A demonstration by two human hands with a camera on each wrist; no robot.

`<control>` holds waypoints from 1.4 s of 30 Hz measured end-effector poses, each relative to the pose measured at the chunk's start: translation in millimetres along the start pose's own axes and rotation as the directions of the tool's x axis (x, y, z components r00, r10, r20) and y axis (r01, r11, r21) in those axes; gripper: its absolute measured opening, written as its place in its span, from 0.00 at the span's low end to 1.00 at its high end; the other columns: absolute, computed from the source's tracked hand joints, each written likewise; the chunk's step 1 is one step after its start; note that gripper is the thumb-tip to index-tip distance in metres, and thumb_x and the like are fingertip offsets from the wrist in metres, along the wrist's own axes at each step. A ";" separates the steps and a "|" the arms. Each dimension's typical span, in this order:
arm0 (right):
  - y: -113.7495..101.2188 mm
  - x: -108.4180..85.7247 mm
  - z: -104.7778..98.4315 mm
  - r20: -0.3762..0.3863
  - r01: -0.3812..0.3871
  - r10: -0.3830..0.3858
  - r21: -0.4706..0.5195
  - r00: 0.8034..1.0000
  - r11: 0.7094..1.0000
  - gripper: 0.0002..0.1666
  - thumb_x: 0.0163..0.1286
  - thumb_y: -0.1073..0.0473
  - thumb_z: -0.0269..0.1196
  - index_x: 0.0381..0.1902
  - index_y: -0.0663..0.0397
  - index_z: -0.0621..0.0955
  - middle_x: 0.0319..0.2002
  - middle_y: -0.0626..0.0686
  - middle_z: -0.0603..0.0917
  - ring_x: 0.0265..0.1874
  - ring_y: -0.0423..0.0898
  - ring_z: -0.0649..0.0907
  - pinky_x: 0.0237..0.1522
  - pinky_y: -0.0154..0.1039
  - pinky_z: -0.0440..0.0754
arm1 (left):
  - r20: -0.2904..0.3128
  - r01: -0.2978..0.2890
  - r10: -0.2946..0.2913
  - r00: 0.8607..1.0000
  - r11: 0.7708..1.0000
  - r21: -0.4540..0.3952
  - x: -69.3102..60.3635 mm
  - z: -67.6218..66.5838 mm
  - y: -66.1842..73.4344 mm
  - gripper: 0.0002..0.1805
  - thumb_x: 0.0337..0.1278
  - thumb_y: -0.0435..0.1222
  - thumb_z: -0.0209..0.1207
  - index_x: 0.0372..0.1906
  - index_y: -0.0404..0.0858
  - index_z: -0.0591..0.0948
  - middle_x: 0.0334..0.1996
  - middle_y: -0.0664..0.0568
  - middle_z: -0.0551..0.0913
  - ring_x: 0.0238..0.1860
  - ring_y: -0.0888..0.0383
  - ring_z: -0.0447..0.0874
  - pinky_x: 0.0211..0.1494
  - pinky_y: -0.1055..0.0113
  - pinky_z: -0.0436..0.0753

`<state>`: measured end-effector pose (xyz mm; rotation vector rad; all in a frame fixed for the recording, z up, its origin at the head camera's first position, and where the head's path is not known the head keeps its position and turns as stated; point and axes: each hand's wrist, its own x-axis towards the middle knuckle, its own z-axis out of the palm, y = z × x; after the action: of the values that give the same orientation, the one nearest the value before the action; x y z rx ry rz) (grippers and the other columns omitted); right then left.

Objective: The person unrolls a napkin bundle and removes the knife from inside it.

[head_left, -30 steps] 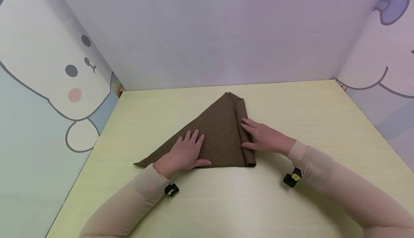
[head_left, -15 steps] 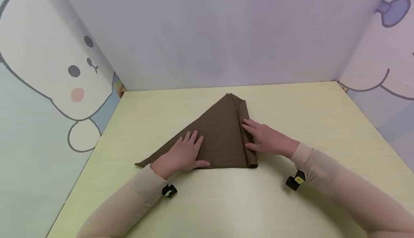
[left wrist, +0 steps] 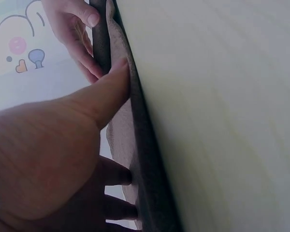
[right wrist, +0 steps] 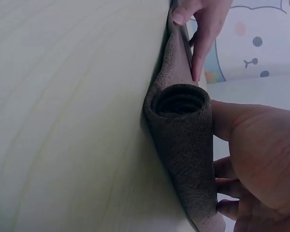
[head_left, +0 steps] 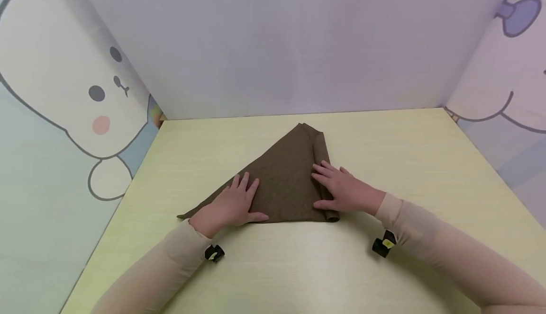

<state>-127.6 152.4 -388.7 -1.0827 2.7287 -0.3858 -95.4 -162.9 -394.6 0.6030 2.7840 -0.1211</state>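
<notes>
A brown cloth (head_left: 286, 181) lies on the table as a rough triangle, its right edge rolled into a tube (head_left: 322, 148). The left hand (head_left: 228, 208) rests flat on the cloth's left part, fingers spread, thumb near the front edge. Across the roll lies the right hand (head_left: 343, 192), fingers extended, their tips over the flat cloth just left of it. In the right wrist view the roll's spiral end (right wrist: 180, 102) faces the camera, with the right hand (right wrist: 261, 164) against its side. The left wrist view shows the left thumb (left wrist: 106, 92) on the cloth's edge.
The pale wooden table (head_left: 273, 266) extends around the cloth. A plain wall (head_left: 273, 44) stands behind it, with cartoon-printed panels at left (head_left: 51, 172) and right (head_left: 512, 153). A small black device sits at each wrist.
The left hand has slid slightly left on the cloth. The right hand has shifted a little left and toward the front, its fingers now reaching past the roll.
</notes>
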 end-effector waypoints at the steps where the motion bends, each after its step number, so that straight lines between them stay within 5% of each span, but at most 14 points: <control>1: -0.6 0.4 0.8 0.004 -0.001 0.001 0.003 1.000 1.000 0.49 0.63 0.36 0.63 0.70 0.64 0.65 0.74 0.61 0.56 0.73 0.61 0.50 0.64 0.68 0.56 | 0.000 -0.001 0.001 1.000 1.000 0.000 -1.0 -0.4 -0.2 0.57 0.51 0.72 0.48 0.76 0.37 0.53 0.73 0.33 0.49 0.71 0.32 0.48 0.64 0.46 0.68; 23: -7.8 3.9 3.8 0.043 -0.042 0.044 -0.038 0.998 0.998 0.49 0.65 0.35 0.61 0.70 0.65 0.64 0.75 0.59 0.54 0.74 0.58 0.50 0.64 0.66 0.56 | -0.028 0.002 -0.002 1.000 1.000 -0.014 -12.6 1.8 -9.8 0.58 0.51 0.71 0.51 0.75 0.34 0.54 0.72 0.30 0.50 0.70 0.29 0.50 0.63 0.45 0.68; 42: -5.8 1.8 2.9 0.036 -0.039 0.038 0.030 0.999 0.999 0.50 0.65 0.34 0.60 0.71 0.64 0.63 0.75 0.59 0.53 0.74 0.58 0.50 0.65 0.65 0.56 | -0.036 -0.013 0.011 0.999 0.999 -0.038 -15.6 4.6 -19.3 0.58 0.51 0.69 0.53 0.75 0.32 0.54 0.72 0.28 0.50 0.70 0.28 0.48 0.66 0.44 0.64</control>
<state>-124.5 146.6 -389.8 -1.0179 2.6998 -0.3972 -88.7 -187.2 -394.0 0.6181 2.8095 -0.0551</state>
